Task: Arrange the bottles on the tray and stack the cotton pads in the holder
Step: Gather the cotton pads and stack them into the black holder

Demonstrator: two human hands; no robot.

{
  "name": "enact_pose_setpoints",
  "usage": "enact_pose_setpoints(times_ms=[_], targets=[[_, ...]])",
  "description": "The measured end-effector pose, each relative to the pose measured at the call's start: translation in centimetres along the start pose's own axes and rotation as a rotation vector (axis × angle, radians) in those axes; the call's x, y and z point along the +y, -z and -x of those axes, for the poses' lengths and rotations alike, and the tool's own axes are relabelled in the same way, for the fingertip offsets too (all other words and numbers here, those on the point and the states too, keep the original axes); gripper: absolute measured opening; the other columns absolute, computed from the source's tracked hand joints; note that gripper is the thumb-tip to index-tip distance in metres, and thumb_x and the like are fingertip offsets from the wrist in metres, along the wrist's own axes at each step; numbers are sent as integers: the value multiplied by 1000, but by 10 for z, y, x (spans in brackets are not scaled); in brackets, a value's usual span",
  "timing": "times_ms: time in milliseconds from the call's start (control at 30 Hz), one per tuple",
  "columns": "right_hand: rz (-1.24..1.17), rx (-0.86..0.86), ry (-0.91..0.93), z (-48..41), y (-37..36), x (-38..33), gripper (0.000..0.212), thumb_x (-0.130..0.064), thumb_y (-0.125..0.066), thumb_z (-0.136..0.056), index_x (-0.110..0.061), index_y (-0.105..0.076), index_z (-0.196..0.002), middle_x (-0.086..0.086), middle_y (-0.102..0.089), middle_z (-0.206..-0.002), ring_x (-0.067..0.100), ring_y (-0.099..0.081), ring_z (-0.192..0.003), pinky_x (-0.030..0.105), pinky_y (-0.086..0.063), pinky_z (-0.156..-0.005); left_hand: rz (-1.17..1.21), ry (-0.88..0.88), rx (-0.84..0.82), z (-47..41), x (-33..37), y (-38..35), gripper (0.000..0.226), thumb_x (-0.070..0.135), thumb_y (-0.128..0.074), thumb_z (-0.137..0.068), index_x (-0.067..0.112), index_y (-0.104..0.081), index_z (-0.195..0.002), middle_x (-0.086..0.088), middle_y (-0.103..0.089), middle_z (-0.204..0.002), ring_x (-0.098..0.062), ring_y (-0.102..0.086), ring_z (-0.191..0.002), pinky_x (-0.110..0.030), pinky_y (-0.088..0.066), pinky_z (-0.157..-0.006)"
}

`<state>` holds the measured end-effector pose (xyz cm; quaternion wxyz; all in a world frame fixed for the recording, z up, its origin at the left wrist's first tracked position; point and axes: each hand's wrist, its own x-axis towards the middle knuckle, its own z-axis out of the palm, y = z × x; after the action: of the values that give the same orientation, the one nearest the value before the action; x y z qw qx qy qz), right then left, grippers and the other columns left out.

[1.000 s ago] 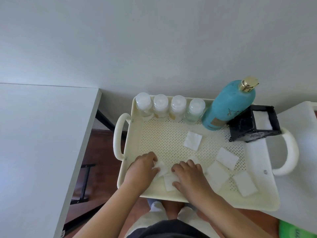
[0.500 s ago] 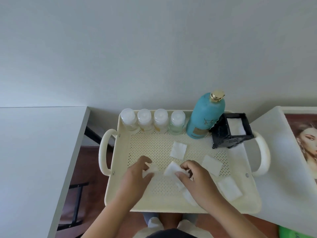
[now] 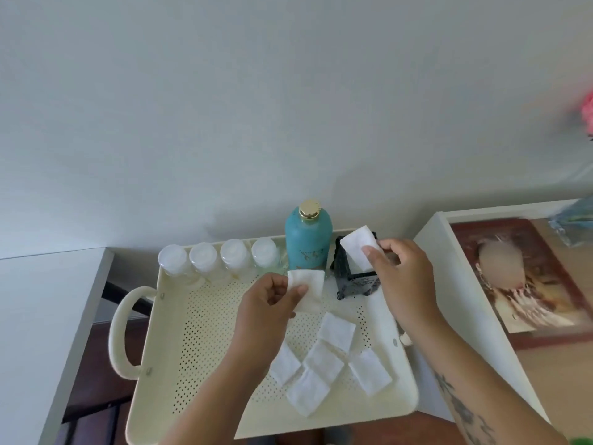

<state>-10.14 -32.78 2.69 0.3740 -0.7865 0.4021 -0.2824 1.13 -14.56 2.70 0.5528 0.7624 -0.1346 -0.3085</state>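
Observation:
A cream perforated tray (image 3: 205, 348) with loop handles holds everything. Along its far edge stand several small clear bottles (image 3: 218, 260) with white caps, then a tall teal bottle (image 3: 308, 239) with a gold cap. Right of it sits a black ornate holder (image 3: 348, 277). My right hand (image 3: 401, 277) pinches a white cotton pad (image 3: 359, 247) over the holder's opening. My left hand (image 3: 269, 303) holds another cotton pad (image 3: 309, 289) just left of the holder. Several loose cotton pads (image 3: 324, 364) lie on the tray's near right part.
A white table (image 3: 32, 316) lies to the left, with a gap showing dark floor and a table leg beside the tray's left handle (image 3: 123, 332). On the right, a white surface carries a framed picture (image 3: 519, 277). A plain wall rises behind.
Both hands rose from the tray's near edge, each with a pad. The right hand moved up and right to the holder; the left followed toward it. The camera view shifted.

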Motion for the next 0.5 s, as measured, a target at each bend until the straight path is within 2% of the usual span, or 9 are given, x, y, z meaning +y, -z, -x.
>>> enact_pose_setpoints(times_ms=[133, 267, 400, 500], targets=[[74, -48, 14, -14, -2, 12, 17, -28, -60, -90, -14, -70, -89, 1, -66, -82, 21, -55, -81, 29, -38, -67, 44, 17, 28, -4, 9, -17, 8, 35, -70, -86, 27, -70, -86, 5, -75, -79, -16, -70, -74, -18, -49, -61], [111, 8, -26, -10, -8, 12, 11, -26, -63, -88, -18, -65, -96, -10, -60, -72, 23, -51, -80, 35, -41, -68, 57, 48, 42, -5, 8, -27, 7, 36, -67, -88, 30, -70, -90, 9, -75, -79, -8, -68, -66, -21, -49, -63], [248, 16, 48, -8, -10, 12, 12, -26, -65, -86, -17, -58, -82, -4, -59, -69, 26, -49, -73, 38, -41, -67, 64, 58, 52, -7, 7, -33, 8, 36, -67, -89, 29, -70, -89, 7, -75, -77, -5, -65, -61, -16, -48, -56], [372, -19, 132, -6, -10, 15, 13, -23, -65, -85, -15, -59, -77, 0, -56, -77, 27, -47, -76, 40, -44, -63, 72, 71, 59, -9, 8, -37, 8, 36, -67, -88, 28, -70, -88, 6, -74, -76, -4, -63, -58, -11, -44, -48]])
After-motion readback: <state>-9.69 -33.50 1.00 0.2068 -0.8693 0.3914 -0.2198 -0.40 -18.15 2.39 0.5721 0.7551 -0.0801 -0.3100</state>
